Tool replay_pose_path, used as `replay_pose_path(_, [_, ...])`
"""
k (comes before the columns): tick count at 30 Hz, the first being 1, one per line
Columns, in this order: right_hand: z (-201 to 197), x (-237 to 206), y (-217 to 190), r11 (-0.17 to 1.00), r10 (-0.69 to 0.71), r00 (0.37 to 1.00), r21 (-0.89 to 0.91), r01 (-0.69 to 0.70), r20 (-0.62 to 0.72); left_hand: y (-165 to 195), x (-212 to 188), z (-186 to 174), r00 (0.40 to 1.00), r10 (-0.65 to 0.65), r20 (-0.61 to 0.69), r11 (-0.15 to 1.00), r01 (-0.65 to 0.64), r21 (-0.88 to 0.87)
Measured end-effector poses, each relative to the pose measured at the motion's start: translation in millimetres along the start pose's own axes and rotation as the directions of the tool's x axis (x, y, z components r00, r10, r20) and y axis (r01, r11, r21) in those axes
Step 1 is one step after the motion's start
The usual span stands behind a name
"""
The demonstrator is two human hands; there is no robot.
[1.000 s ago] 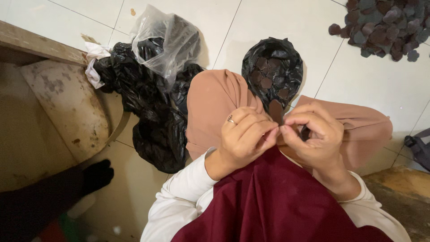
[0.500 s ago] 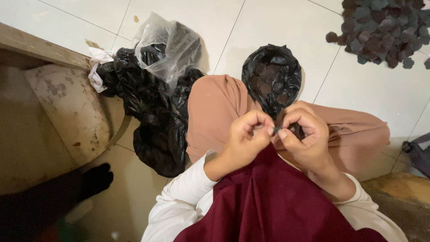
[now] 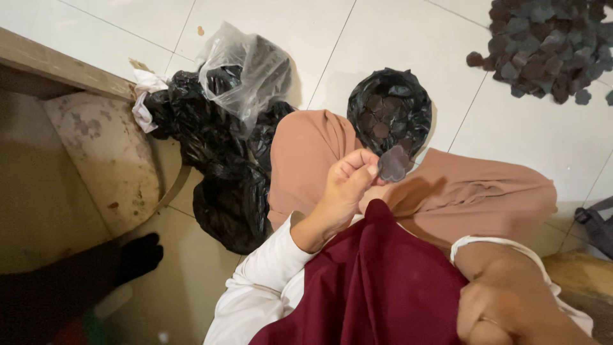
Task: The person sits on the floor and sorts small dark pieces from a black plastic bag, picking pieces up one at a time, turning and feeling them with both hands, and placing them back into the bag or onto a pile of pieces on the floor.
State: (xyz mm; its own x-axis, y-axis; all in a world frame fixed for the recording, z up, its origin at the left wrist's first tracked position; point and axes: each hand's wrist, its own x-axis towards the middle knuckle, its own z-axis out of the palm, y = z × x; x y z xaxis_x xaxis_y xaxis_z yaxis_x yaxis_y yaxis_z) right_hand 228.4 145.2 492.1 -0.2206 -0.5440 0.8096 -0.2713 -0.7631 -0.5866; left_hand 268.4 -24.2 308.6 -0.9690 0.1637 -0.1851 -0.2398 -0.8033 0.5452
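Head view: an open black bag stands on the tiled floor at about 12 o'clock from the left hand, and flat dark pieces lie inside it. At 10 o'clock a clear bag with dark contents sits on top of a heap of black bags. At 2 o'clock, well apart, a loose pile of the same dark pieces lies on the floor.

The left hand is raised over the tan lap, with thumb and fingers pinched on a dark scalloped piece. The piece stands roughly on edge, its flat face toward the camera. It is about as wide as tall, so no long axis can be told. It hangs just below the black bag's rim.

The right hand is at 5 o'clock, well apart from the left, curled loosely near the maroon cloth. Whether it holds anything cannot be told.
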Motion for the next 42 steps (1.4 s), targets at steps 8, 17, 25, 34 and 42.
replay_pose_path(8, [0.5,16.8,3.1,0.998,0.030,0.995,0.061,-0.036,0.091,0.1,6.8,-12.0,0.995,0.099,-0.021,0.993,-0.098,0.065])
replay_pose_path(17, [24.5,-8.7,90.8,0.399,0.887,0.462,-0.481,-0.781,-0.015,138.6,136.0,-42.3,0.423,0.903,-0.074,0.351,-0.629,0.694])
replay_pose_path(25, [60.0,-50.3,181.4,0.577,0.723,0.689,-0.503,-0.643,-0.050,282.4,219.4,-134.1,-0.135,0.991,-0.011,-0.067,-0.559,0.826])
replay_pose_path(34, [105.8,-49.7,152.5,0.833,0.435,0.848,0.223,-0.506,0.303,333.6,154.9,-202.9,0.249,0.655,0.714,-0.701,0.553,0.450])
replay_pose_path(42, [79.9,-62.8,142.1,0.809,0.564,0.759,-0.032,-0.587,0.325,191.6,126.7,-122.1,0.280,0.960,0.009,0.068,-0.264,0.962])
